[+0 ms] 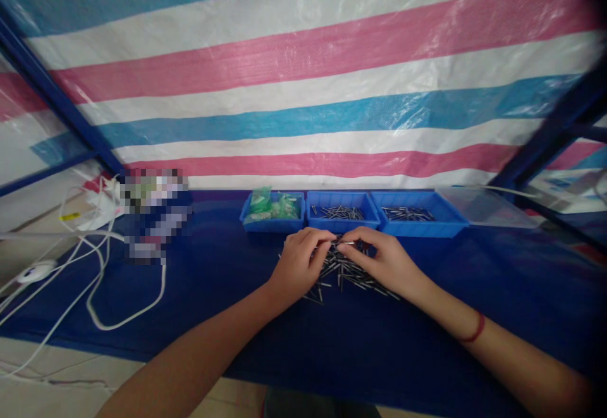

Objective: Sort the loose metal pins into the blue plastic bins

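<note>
Metal pins (351, 273) in a loose heap midway along the blue table (213, 266), just in front of three bins (344, 222) lined along its far edge. With a silver pin (349, 243) pinched in the grip of the right hand (389, 258); at the left hand (300, 261), just beside, fingers curled in, cannot tell whether around anything.

Inscriptions: none legible. Yellow strip (70, 216), among the white cables (107, 328) at left: any marking too small to read. Pixelated items (154, 187), far left part of the tabletop (213, 266): any lettering masked. Green packets (272, 206), in the leftmost blue bin (274, 224): any print too small to make out.
</note>
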Action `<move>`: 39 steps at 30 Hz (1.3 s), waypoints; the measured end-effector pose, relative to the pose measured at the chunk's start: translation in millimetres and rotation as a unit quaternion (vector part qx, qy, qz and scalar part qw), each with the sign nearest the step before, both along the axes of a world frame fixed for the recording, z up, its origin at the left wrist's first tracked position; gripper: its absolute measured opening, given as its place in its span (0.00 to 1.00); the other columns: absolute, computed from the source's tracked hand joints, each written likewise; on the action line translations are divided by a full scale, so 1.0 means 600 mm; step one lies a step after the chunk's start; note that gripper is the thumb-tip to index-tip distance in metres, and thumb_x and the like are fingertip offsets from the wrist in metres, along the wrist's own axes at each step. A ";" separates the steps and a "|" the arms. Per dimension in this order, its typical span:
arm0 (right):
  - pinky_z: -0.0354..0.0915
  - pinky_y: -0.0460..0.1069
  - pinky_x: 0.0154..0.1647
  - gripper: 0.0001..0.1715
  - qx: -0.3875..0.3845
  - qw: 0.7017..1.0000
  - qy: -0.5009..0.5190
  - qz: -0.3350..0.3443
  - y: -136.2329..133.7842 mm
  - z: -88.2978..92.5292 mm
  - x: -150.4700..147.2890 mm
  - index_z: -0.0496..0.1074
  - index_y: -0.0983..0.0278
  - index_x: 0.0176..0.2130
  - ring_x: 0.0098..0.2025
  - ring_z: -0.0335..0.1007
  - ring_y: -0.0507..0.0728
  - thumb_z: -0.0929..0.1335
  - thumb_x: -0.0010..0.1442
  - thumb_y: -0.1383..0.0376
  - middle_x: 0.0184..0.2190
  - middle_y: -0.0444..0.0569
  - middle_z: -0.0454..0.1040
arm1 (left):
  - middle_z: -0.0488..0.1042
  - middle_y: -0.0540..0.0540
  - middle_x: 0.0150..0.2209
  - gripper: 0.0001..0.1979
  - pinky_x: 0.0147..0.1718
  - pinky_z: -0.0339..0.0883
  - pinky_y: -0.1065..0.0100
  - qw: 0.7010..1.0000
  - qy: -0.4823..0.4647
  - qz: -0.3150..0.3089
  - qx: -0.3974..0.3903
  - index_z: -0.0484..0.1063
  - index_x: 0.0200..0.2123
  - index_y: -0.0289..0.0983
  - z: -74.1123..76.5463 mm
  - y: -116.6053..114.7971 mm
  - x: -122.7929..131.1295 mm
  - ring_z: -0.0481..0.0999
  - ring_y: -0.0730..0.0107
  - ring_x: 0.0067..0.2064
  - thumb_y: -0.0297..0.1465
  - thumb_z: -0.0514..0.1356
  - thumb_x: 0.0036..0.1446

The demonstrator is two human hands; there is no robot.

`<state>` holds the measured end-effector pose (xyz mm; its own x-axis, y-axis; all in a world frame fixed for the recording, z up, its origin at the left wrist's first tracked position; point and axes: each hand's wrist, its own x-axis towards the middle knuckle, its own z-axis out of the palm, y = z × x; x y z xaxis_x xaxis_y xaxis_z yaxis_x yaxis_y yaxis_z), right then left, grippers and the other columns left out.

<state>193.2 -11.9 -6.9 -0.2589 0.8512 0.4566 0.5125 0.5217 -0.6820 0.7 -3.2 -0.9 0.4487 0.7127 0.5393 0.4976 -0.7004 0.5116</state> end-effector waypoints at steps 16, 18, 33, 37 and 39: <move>0.65 0.51 0.41 0.12 -0.059 0.996 0.041 0.057 -0.012 -0.003 -0.016 0.72 0.61 0.36 0.37 0.71 0.56 0.62 0.64 0.59 0.34 0.47 0.75 | 0.77 0.47 0.36 0.06 0.41 0.67 0.69 0.987 -0.117 -0.004 -0.109 0.73 0.36 0.37 0.007 -0.005 0.004 0.75 0.69 0.38 0.31 0.57 0.60; 0.66 0.52 0.41 0.12 -0.056 0.996 0.039 0.058 -0.012 -0.004 -0.016 0.72 0.61 0.37 0.38 0.71 0.56 0.63 0.63 0.58 0.34 0.48 0.75 | 0.78 0.47 0.37 0.06 0.41 0.67 0.69 0.987 -0.124 -0.004 -0.101 0.74 0.36 0.37 0.009 -0.006 0.003 0.75 0.69 0.38 0.31 0.57 0.60; 0.64 0.51 0.34 0.11 0.064 0.996 0.026 -0.054 0.007 0.012 0.020 0.71 0.61 0.32 0.32 0.68 0.56 0.65 0.62 0.58 0.29 0.47 0.73 | 0.76 0.45 0.45 0.18 0.49 0.62 0.60 0.999 0.012 -0.008 -0.029 0.65 0.54 0.39 -0.003 -0.004 -0.002 0.73 0.63 0.47 0.33 0.56 0.61; 0.62 0.51 0.32 0.11 0.108 0.973 -0.021 -0.202 0.035 0.024 0.082 0.72 0.62 0.32 0.29 0.67 0.56 0.65 0.61 0.58 0.30 0.49 0.74 | 0.74 0.45 0.47 0.15 0.49 0.58 0.57 0.994 0.113 0.004 -0.004 0.69 0.51 0.41 -0.002 -0.006 -0.004 0.69 0.61 0.51 0.36 0.55 0.61; 0.62 0.52 0.33 0.11 0.117 0.952 -0.059 -0.278 0.047 0.029 0.119 0.72 0.62 0.31 0.30 0.68 0.58 0.65 0.60 0.59 0.30 0.51 0.75 | 0.73 0.45 0.48 0.15 0.48 0.57 0.56 0.989 0.150 0.015 -0.003 0.71 0.48 0.42 -0.004 -0.005 -0.004 0.67 0.59 0.51 0.39 0.56 0.60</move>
<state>264.3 16.1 10.3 0.1404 0.7499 0.6465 0.8195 0.2784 -0.5009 -1.9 -6.2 -3.0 0.5658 0.7310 0.3814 0.6487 -0.6802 0.3413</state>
